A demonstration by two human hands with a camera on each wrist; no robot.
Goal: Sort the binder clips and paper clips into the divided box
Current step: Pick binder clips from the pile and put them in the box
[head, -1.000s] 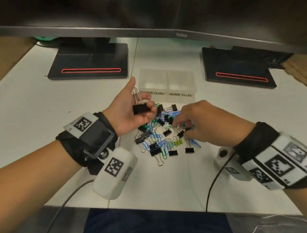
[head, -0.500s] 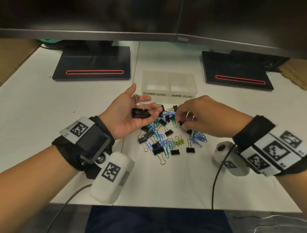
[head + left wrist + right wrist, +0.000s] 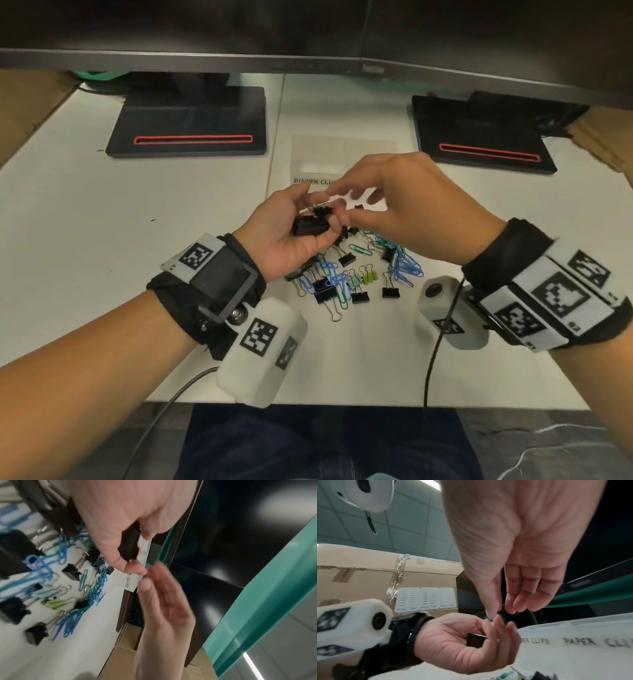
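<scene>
The right hand (image 3: 407, 209) has risen from the pile (image 3: 356, 270) to the left hand (image 3: 291, 233), fingers pinching a small clip (image 3: 503, 615) beside the cupped big clip (image 3: 310, 226), gathering before boxing.

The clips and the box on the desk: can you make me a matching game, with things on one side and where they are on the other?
Things:
1. large black binder clip
2. yellow-green binder clip
3. divided box
4. blue paper clips

Places:
A. behind both hands, at the back of the desk
B. in the left hand's grip
C. heaped at the pile's right side, below the right hand
D. on the desk, near the front of the pile

Pairs: 1-B, 2-D, 3-A, 4-C
</scene>
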